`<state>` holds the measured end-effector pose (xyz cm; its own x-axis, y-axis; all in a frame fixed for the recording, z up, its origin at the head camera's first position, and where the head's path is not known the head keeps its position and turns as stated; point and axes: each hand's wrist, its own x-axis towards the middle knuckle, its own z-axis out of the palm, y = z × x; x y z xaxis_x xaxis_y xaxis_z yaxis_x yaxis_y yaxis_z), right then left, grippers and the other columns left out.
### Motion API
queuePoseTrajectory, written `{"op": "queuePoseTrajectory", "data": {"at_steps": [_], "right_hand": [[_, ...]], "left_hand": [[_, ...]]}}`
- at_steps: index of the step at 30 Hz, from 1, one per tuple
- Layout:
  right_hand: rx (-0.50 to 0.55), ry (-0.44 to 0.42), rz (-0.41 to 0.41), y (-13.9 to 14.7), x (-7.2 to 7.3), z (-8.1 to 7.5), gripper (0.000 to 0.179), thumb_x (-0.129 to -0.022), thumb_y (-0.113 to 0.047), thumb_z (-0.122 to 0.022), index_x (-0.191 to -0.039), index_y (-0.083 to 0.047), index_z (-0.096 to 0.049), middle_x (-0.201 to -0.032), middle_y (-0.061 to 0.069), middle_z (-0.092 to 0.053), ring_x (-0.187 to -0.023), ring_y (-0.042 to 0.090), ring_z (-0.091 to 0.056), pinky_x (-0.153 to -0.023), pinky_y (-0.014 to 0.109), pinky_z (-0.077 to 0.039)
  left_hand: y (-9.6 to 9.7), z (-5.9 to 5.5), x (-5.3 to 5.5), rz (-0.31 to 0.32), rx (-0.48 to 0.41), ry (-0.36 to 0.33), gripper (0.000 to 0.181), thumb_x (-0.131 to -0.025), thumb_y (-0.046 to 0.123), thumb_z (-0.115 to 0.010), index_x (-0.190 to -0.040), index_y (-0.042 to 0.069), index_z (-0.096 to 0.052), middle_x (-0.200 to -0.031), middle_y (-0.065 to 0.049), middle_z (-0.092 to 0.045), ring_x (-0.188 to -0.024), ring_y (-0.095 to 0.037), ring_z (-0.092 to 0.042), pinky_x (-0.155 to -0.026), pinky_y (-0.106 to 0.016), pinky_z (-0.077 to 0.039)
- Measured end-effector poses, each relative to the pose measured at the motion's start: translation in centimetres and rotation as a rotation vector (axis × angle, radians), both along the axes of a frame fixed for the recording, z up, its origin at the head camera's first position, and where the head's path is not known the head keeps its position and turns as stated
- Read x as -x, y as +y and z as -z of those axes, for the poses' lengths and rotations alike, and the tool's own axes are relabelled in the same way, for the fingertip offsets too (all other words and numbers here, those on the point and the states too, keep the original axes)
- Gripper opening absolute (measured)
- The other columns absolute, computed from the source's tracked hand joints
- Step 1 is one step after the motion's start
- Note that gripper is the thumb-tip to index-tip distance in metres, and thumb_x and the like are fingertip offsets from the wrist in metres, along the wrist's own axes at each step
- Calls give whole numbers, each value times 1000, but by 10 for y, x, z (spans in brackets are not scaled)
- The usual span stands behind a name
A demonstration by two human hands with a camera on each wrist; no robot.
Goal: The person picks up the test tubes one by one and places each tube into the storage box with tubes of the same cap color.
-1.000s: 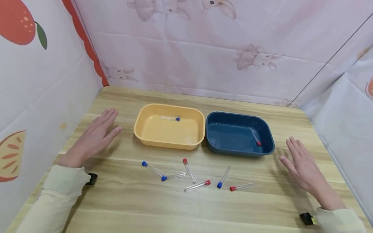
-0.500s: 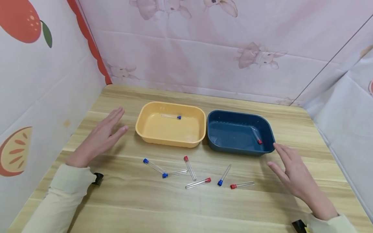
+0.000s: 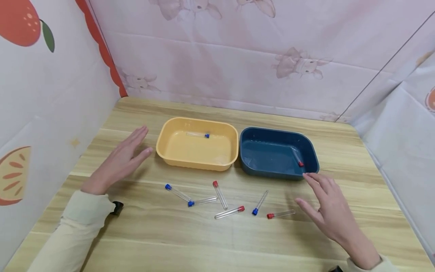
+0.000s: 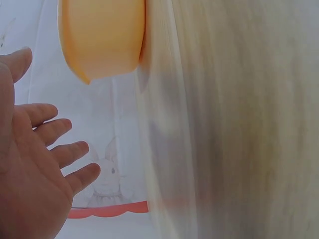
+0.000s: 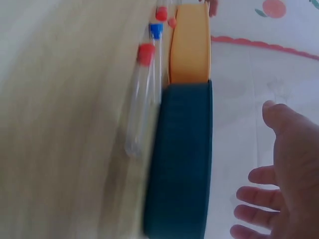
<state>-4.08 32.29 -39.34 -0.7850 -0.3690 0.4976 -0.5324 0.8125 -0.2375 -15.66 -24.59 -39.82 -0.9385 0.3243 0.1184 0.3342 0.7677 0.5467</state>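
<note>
My left hand (image 3: pixel 120 160) hovers over the table left of the yellow tray (image 3: pixel 198 165), fingers spread and holding nothing. In front of the dark blue tray's right corner is my right hand (image 3: pixel 329 211), also holding nothing, its thumb near a red-capped test tube (image 3: pixel 281 214). To the left of that tube lies a blue-capped test tube (image 3: pixel 260 203). Two more red-capped tubes, one of them a tube (image 3: pixel 229 212) lying nearly level, are at the middle. Two blue-capped tubes, including a slanted tube (image 3: pixel 178 192), lie below the yellow tray.
The dark blue tray (image 3: pixel 272 173) stands beside the yellow one and holds a red-capped tube (image 3: pixel 297 156). A blue-capped tube (image 3: pixel 198 134) lies inside the yellow tray. Printed cloth walls (image 3: pixel 217 68) rise behind and at both sides of the wooden table (image 3: pixel 190 241).
My right hand has moved left, from beside the dark blue tray to in front of its corner near the tubes. My left hand has shifted slightly right. The tubes lie as before.
</note>
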Motion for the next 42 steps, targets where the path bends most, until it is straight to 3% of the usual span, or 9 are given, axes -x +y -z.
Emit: {"op": "queuePoseTrajectory", "data": {"at_steps": [7,12,19,28,42], "right_hand": [[-14,-63,23,-17,-9,10,67,-91,-37,-79,-139,5,-59,-132,21,-61,-120,37,-55,-95,51,-43],[-27,-112,40,-27,-12,18,70,-85,-30,-84,-140,5,-58,-131,20,-62,-119,35,-56,-96,53,-46],[-32,-178,55,-38,-12,27,71,-84,-31,-86,-139,5,-59,-132,19,-62,-120,35,-56,-97,55,-48],[-52,-252,97,-46,-11,33,74,-86,-46,-83,-139,1,-60,-133,18,-62,-120,35,-56,-98,57,-49],[-106,-323,128,-57,-7,40,84,-85,-62,-77,-139,1,-60,-135,20,-60,-124,37,-53,-104,57,-46]], "left_hand": [[8,3,3,17,-13,-33,77,-108,48,-50,-167,11,-16,-173,-3,-8,-158,-31,-9,-123,-62,-16],[12,5,4,11,-24,-54,80,-107,49,-51,-167,10,-14,-173,-4,-6,-158,-32,-8,-122,-63,-16],[20,7,5,5,-24,-69,83,-106,50,-52,-166,8,-13,-173,-11,-8,-157,-34,-9,-121,-66,-16],[28,11,10,18,-16,-85,86,-106,53,-52,-166,4,-13,-172,-16,-10,-157,-38,-11,-121,-65,-15],[34,10,9,-8,-9,-162,96,-102,58,-57,-167,10,-4,-173,-14,-7,-157,-39,-10,-119,-68,-18]]}}
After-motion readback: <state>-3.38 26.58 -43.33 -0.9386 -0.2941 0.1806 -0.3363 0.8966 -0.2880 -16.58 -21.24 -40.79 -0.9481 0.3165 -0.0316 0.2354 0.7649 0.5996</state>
